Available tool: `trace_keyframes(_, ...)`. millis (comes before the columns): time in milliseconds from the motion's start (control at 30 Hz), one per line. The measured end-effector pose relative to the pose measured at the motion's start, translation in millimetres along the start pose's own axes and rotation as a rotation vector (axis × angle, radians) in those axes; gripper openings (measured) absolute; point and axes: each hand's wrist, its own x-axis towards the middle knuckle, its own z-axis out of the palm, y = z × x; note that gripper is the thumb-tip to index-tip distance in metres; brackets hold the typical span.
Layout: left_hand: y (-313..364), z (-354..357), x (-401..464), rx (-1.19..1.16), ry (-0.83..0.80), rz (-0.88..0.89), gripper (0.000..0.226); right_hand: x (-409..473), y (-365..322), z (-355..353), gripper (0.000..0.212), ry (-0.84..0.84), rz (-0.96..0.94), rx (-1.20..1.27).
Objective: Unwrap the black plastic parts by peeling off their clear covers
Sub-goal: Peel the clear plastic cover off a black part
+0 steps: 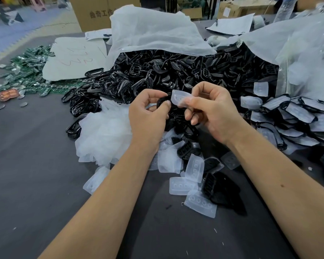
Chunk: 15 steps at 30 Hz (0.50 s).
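Above a dark grey desk [36, 165], the left hand [148, 113] pinches a small black plastic part [162, 102] while the right hand [211, 111] pinches its clear dimpled cover [180, 98].

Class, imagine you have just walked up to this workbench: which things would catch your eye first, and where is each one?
First, the two hands at centre: the left hand grips a black plastic part while the right hand pinches its clear cover. Behind them a big heap of black plastic parts spills from a white bag. Peeled clear covers lie piled at the left wrist.
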Motion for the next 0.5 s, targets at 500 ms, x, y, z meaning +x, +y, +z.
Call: trace_keyframes(500,2.0,-0.8,-1.4,-0.050,-0.025,-0.021,0.023,-1.6,-0.6,3.9,0.025,-0.053,-0.006,0.116)
